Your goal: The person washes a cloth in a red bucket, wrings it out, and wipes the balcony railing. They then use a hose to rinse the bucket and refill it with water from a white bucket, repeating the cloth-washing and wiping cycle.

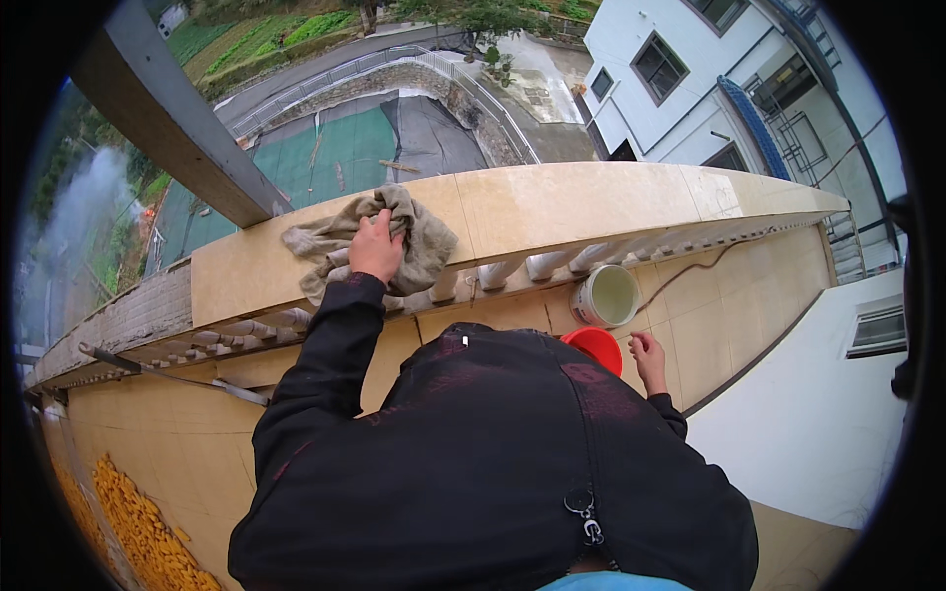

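Note:
My left hand (376,247) presses a crumpled grey-beige cloth (425,247) onto the tiled top of the balcony balustrade (576,199), with part of the cloth hanging over its inner edge. My right hand (648,360) is away from the railing, beside a red plastic bucket (600,349), its fingers loosely curled and nothing seen in them. The red bucket is partly hidden by the dark jacket. A white bucket (612,295) stands on the floor tiles, close to the red one and near the balusters.
A concrete post (185,125) rises from the railing at left. An untiled rough stretch (148,314) lies beyond it. A metal bar (111,358) juts near the balustrade. A hose (680,277) runs along the floor. Corn cobs (144,524) cover the lower left floor.

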`<control>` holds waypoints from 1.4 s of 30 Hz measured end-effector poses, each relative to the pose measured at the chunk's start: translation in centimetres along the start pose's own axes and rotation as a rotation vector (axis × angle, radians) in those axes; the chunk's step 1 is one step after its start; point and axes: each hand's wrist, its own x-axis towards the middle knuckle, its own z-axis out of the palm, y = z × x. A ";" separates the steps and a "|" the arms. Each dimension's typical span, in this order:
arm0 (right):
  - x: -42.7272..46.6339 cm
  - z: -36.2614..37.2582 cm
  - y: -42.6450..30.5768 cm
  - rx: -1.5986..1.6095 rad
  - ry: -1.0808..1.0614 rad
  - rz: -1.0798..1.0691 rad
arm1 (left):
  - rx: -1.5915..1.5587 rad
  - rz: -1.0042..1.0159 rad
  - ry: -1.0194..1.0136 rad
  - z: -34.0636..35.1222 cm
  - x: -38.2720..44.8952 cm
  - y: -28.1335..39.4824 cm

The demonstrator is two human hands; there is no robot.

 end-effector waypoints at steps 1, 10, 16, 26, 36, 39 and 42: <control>0.4 1.3 -3.5 0.015 -0.002 -0.179 | -0.088 0.023 -0.015 0.1 1.4 2.8; -0.6 10.6 -30.8 0.014 -0.153 -1.166 | -1.745 0.024 -0.468 -3.1 -3.2 12.4; -0.9 23.2 -32.4 -0.115 -0.244 -1.308 | -0.831 -0.084 0.306 -6.5 -5.3 0.2; 2.9 27.8 -29.0 -0.309 -0.204 -1.219 | -0.365 0.299 0.398 -3.1 -2.6 0.6; 18.1 13.1 -21.9 -0.432 0.050 -0.795 | -0.056 0.379 0.065 0.4 -0.2 3.8; 24.7 6.1 -17.9 -0.501 0.250 -0.623 | 0.338 0.447 -0.032 1.8 -0.9 3.5; 32.1 -2.0 -13.1 -0.545 0.400 -0.565 | 0.359 0.491 0.000 2.8 -0.7 1.9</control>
